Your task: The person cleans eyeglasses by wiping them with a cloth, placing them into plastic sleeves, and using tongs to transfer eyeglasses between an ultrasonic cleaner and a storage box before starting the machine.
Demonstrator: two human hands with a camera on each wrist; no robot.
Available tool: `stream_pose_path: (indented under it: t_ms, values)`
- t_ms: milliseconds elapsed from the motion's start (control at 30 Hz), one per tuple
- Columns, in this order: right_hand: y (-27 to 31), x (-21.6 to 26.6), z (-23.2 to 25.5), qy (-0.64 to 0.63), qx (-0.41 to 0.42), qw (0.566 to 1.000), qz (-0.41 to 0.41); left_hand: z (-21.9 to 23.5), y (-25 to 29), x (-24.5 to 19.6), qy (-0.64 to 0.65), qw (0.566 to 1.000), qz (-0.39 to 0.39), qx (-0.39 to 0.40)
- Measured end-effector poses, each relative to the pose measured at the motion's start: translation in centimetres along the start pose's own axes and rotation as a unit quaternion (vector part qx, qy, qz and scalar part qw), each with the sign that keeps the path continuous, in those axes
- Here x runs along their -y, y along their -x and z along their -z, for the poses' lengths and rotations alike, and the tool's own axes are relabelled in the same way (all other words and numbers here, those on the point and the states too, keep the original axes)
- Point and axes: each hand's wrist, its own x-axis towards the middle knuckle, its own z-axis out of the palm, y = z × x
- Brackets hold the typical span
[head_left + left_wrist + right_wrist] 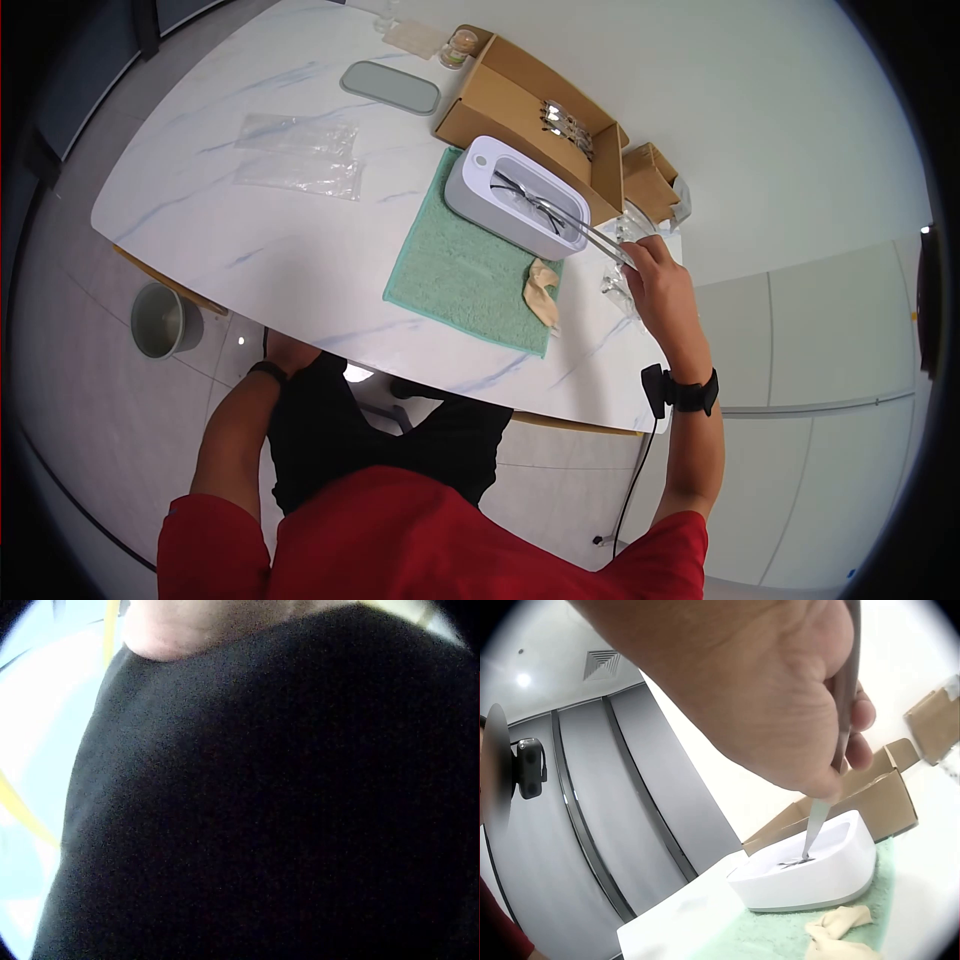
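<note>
My right hand (660, 285) pinches long metal tweezers (597, 236) from above. Their tips reach into the basin of a white, tub-shaped cleaner (478, 205), right at a pair of dark-framed glasses (510, 184) lying in it. In the right wrist view, the tweezers (817, 825) slant down into the cleaner (810, 889). A green towel (450, 262) lies under the cleaner, with a crumpled beige cloth (541, 292) on its right part. My left hand (291, 352) rests on the dark-trousered thigh at the table edge, its fingers mostly hidden.
Behind the cleaner stands an open cardboard box (495, 105) with several glasses (567, 128) inside. A grey oval panel (390, 87), clear plastic bags (298, 155) and a small jar (458, 48) lie farther left. A smaller carton (650, 185) sits at right. A bin (158, 322) stands on the floor.
</note>
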Motion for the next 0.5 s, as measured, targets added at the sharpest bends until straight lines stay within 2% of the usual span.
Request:
stream_pose_path:
  t_ms: [133, 200, 333, 500]
  values:
    - [0.5, -0.1, 0.6, 0.009, -0.051, 0.999, 0.003, 0.8, 0.2, -0.6, 0.003, 1.000, -0.005, -0.022]
    - [1.1, -0.1, 1.0, 0.023, -0.071, 0.997, 0.002, 1.3, -0.1, -1.0, 0.019, 1.000, 0.003, -0.009]
    - [1.9, 0.0, 0.7, 0.030, -0.064, 0.997, -0.010, 1.9, -0.3, -1.5, 0.025, 0.999, 0.018, 0.012]
    - [3.0, -0.2, 0.7, 0.005, -0.088, 0.995, -0.036, 1.8, -0.5, -1.9, 0.018, 1.000, 0.015, -0.001]
